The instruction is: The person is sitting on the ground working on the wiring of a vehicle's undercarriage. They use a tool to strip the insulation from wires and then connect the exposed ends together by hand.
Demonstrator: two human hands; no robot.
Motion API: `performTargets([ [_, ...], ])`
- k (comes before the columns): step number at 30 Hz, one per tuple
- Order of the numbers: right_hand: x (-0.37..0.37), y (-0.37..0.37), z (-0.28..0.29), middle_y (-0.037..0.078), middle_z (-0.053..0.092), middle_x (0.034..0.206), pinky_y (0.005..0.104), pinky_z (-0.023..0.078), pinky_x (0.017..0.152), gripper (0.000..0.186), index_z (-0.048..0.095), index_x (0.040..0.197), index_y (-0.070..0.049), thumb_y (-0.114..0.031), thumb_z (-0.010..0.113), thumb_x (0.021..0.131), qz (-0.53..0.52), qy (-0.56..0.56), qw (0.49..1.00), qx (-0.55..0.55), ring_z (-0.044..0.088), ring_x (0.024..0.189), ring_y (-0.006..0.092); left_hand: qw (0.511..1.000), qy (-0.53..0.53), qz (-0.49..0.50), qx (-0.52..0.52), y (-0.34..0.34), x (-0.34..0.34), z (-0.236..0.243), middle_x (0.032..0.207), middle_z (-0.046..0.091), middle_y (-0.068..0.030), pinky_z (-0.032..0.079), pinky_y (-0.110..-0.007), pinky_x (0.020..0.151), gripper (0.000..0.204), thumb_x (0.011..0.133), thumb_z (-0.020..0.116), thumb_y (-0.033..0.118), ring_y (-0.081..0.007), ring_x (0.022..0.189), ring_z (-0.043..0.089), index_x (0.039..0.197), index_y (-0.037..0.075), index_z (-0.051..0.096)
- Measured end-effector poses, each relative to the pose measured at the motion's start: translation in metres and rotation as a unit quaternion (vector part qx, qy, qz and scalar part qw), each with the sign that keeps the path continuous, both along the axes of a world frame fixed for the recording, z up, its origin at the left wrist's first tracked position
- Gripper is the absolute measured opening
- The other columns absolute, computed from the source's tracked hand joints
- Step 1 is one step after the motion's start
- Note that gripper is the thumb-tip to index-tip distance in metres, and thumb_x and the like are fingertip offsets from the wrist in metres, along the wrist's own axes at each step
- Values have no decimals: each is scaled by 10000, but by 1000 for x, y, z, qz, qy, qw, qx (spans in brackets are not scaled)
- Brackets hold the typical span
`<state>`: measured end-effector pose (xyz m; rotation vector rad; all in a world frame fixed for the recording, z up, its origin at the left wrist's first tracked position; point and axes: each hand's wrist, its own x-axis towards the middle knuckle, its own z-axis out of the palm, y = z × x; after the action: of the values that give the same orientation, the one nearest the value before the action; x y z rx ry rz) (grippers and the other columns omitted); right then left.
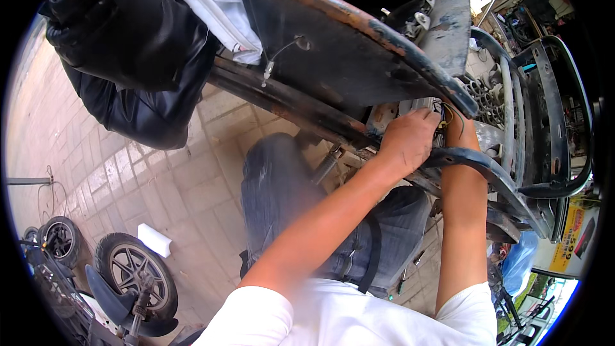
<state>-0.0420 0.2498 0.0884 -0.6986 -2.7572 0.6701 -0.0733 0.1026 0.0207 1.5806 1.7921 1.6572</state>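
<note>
My left hand (410,140) reaches into a gap in a worn black vehicle frame (307,112), its fingers bent and pressed together beside a bundle of thin coloured wires (452,115). What those fingertips hold is hidden. A ribbed grey metal part (405,109) sits just behind this hand. My right hand (460,134) comes in from the other side, past a curved black tube (471,159), close to the same wires; its fingers are out of sight. Above both hands slants a dark panel (333,51) with a rusty, chipped edge.
A short cable (269,67) hangs from the panel. Black padded covering (134,77) lies over the frame at left. Coil springs (483,99) and metal bars stand at right. Wheels (138,275), a white block (154,239) and a screwdriver (402,280) are on the paved ground.
</note>
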Motion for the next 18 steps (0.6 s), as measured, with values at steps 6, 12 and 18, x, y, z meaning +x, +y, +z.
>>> performTargets([
  [6,-16,-5,7,87,663,905,302,516,711,230,650,1040,4,-119,644,845,-20,45,998,43,628,776,168,1000,-5,18,-1,2,2,3,940,591,-154,497,-431,768,222,745,537,16,-347,928,585,966,21,568],
  [12,15,29,14,88,651,934,307,519,703,244,630,1074,10,-135,628,878,-217,366,894,-139,629,793,183,1000,0,-6,-18,1,4,8,950,598,-152,500,-432,769,204,767,518,14,-346,928,592,962,26,577],
  [18,89,-11,-25,66,641,818,266,504,708,180,659,991,4,-70,701,833,-295,384,872,-73,606,767,142,996,-11,-29,-84,15,1,9,1008,610,-204,495,-446,807,235,769,508,1,-388,959,593,985,27,598],
])
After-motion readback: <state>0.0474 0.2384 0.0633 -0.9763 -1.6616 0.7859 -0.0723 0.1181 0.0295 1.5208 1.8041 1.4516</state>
